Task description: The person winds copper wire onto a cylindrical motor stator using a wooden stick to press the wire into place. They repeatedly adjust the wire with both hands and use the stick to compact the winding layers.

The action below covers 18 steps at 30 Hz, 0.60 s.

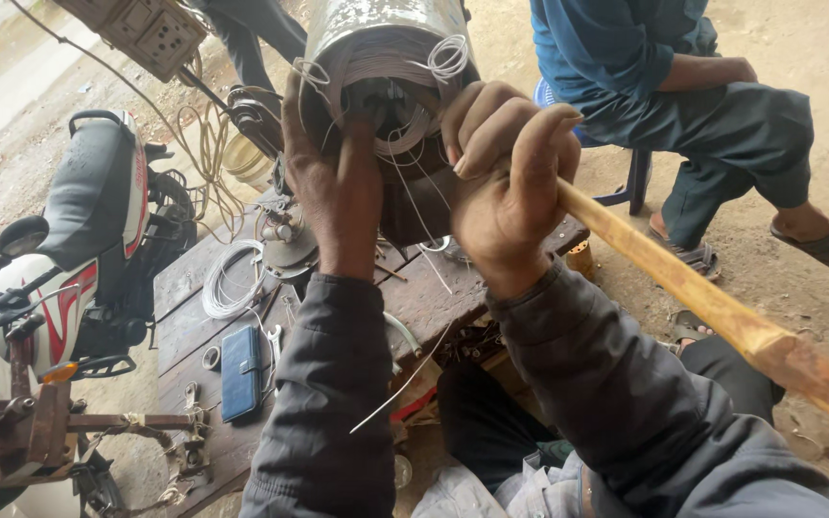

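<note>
Your left hand is pressed flat against the open end of the motor drum, fingers spread up into the wire windings, touching them, not closed round anything. Your right hand is clenched tight on a wooden stick, which runs from the fist down toward the lower right corner of the view; its front end is hidden behind the fist, so can't tell if it touches the windings. The drum is held up over the far right part of the bench, w/ loose wire ends hanging from its mouth. On the bench: a coil of pale wire near the middle, a dark blue wallet-like case nearer the front edge, a small ring just beside it. A scooter stands off the bench's left side. Beyond the right side, another person in blue sits on a stool, sandalled feet on the dirt.
</note>
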Available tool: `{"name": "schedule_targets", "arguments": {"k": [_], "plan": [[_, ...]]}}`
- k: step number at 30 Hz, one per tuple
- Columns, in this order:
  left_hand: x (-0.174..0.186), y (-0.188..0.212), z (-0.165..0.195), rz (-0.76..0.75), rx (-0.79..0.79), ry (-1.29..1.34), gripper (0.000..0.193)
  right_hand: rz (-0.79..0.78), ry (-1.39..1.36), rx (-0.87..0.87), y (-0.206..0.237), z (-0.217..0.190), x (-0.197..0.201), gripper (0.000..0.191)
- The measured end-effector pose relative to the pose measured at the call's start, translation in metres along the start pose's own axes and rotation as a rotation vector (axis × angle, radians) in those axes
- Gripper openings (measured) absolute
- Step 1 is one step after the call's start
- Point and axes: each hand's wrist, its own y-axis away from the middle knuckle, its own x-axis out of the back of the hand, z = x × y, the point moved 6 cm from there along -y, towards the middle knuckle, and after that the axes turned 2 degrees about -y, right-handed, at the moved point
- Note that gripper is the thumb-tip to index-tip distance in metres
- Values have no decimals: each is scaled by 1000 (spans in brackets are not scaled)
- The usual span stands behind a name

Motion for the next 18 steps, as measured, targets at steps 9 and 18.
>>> {"name": "schedule_targets", "arguments": {"k": [9,18], "plan": [[1,0,-12,-44,71,143,61,106,-136,27,7,-13,-6,49],[-5,-1,1,-98,82,321,52,9,-99,-102,29,-60,-11,66]]}}
